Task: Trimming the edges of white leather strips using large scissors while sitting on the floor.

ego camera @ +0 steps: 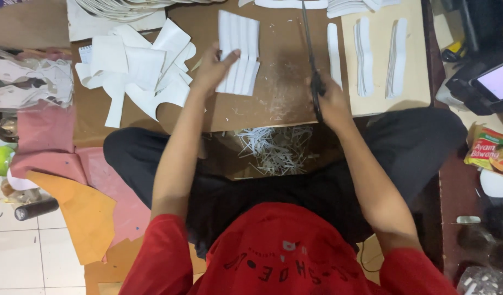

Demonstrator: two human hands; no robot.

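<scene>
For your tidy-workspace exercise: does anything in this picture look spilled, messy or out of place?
Yes. Thin white trimmings lie strewn in a heap below the board's near edge, at the person's lap. Left of the left hand, white offcuts overlap at all angles, unlike the neat strips on the right.

Around the brown board (273,104), a heap of white offcuts (137,65) lies at its left, thin shavings (270,147) below its near edge, and a snack packet (489,150) far right.

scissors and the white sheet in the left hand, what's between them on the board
In the head view, only bare brown board with small white scraps lies between the scissors and the white sheet.
</scene>
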